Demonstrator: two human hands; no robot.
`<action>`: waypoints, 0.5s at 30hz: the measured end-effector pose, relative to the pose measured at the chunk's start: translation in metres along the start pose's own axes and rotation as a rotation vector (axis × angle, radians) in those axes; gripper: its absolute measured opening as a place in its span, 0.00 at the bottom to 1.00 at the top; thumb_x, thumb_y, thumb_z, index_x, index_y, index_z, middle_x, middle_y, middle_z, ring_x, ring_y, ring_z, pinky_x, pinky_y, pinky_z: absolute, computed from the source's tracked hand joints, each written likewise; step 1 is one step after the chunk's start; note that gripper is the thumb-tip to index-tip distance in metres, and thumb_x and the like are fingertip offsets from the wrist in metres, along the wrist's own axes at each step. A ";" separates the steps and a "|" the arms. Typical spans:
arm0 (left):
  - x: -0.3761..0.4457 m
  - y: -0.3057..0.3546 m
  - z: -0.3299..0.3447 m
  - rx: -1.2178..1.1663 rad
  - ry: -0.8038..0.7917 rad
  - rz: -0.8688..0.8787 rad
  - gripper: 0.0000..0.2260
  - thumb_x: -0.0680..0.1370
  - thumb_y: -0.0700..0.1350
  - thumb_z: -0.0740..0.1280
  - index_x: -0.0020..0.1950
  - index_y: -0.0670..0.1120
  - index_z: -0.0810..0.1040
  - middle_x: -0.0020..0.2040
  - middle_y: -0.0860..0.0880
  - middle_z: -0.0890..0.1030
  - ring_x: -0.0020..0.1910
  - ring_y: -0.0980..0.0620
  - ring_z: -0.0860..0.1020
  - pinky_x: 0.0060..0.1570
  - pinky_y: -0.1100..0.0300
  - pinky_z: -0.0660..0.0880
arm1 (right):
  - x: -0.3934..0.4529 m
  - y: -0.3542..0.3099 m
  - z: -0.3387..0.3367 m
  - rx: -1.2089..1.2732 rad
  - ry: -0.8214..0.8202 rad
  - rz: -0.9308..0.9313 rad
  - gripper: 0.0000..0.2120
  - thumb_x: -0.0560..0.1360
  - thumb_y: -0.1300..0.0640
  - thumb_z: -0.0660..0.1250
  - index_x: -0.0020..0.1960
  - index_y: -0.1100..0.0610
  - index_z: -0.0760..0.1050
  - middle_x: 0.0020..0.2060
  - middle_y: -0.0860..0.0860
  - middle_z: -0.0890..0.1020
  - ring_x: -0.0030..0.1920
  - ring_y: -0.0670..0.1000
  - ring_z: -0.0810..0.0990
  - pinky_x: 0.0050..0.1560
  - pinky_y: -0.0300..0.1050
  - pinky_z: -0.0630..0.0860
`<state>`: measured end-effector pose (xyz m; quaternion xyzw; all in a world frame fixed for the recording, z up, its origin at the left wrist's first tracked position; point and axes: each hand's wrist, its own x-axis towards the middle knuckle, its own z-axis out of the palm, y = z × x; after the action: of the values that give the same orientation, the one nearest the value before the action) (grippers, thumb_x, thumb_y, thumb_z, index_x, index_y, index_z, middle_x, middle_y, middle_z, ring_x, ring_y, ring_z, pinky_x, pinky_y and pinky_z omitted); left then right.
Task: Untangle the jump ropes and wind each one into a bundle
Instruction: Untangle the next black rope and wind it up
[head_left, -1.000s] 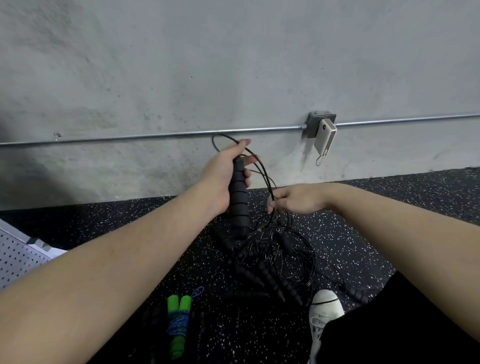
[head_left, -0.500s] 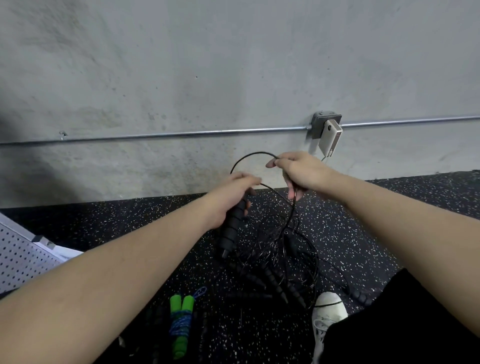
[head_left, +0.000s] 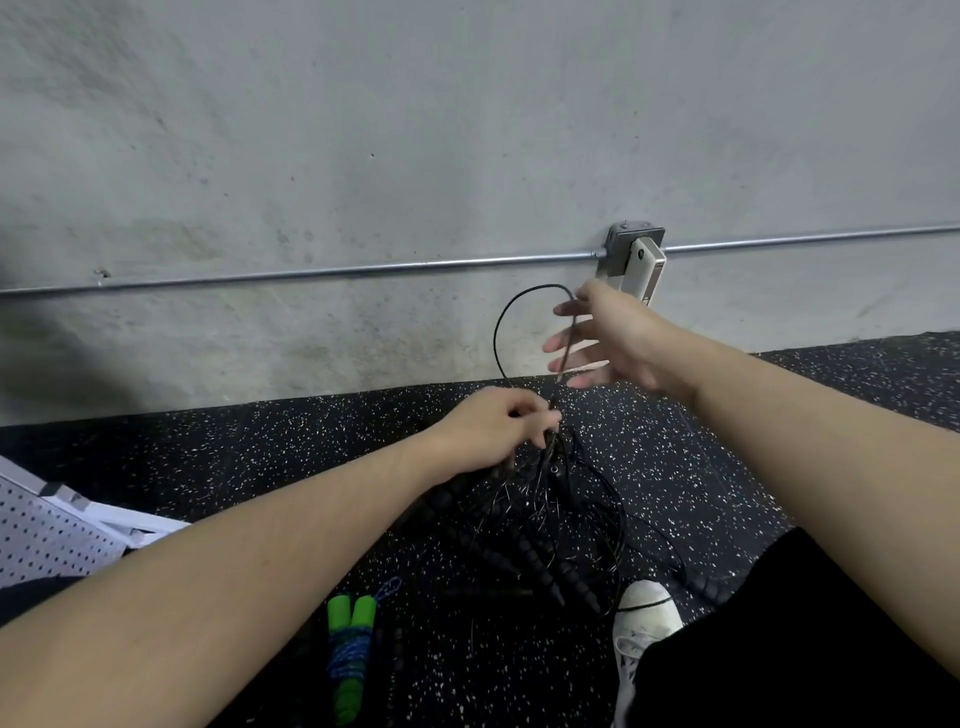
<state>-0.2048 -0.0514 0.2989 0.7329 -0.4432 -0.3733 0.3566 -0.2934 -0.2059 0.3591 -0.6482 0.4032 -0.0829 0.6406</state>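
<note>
Left hand (head_left: 493, 426) is low, just above the floor (head_left: 260, 457), fingers curled round the top of a black ribbed handle (head_left: 447, 493) and pinching the thin black cord (head_left: 501, 332) where it leaves the handle. From there the cord arcs up in a loop in front of the wall (head_left: 363, 156) and comes down across the right hand (head_left: 608, 338). Right hand is raised, further from the camera than the left, fingers spread and straight; cord lies across them, not gripped. Below both hands, a tangle of black jump ropes (head_left: 550, 535) sits on the speckled black floor, several ribbed handles sticking out toward the near side, cords looped over each other. Near left of the tangle: a wound bundle with green handles (head_left: 350, 654) and blue rope, lying on the floor apart from the pile. White shoe (head_left: 644, 618) at near right, touching the edge of the tangle. White perforated panel (head_left: 41, 535) at far left edge. Conduit pipe (head_left: 337, 271) runs along the wall into a junction box (head_left: 623, 249).
</note>
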 end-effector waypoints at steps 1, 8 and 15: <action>0.001 0.000 -0.002 -0.047 0.049 -0.009 0.09 0.83 0.53 0.66 0.48 0.51 0.83 0.42 0.52 0.86 0.32 0.49 0.76 0.29 0.62 0.72 | 0.002 0.002 -0.003 -0.037 0.032 0.017 0.17 0.83 0.51 0.47 0.62 0.57 0.69 0.41 0.56 0.81 0.36 0.55 0.82 0.30 0.43 0.78; 0.006 0.018 -0.027 -0.670 0.245 -0.064 0.09 0.83 0.48 0.66 0.46 0.46 0.80 0.37 0.48 0.83 0.24 0.52 0.72 0.23 0.63 0.70 | 0.004 0.022 -0.013 -0.623 -0.282 -0.070 0.12 0.84 0.59 0.55 0.65 0.52 0.71 0.48 0.54 0.79 0.41 0.51 0.80 0.38 0.47 0.83; 0.005 0.030 -0.052 -1.002 0.358 -0.070 0.10 0.84 0.49 0.64 0.45 0.47 0.77 0.35 0.50 0.81 0.24 0.54 0.72 0.23 0.65 0.68 | -0.002 0.030 0.004 -0.996 -0.542 -0.092 0.15 0.84 0.48 0.57 0.69 0.43 0.73 0.64 0.44 0.77 0.64 0.50 0.76 0.63 0.54 0.77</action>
<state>-0.1698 -0.0565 0.3482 0.5392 -0.1181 -0.4201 0.7203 -0.3050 -0.1969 0.3325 -0.8871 0.1861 0.2589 0.3337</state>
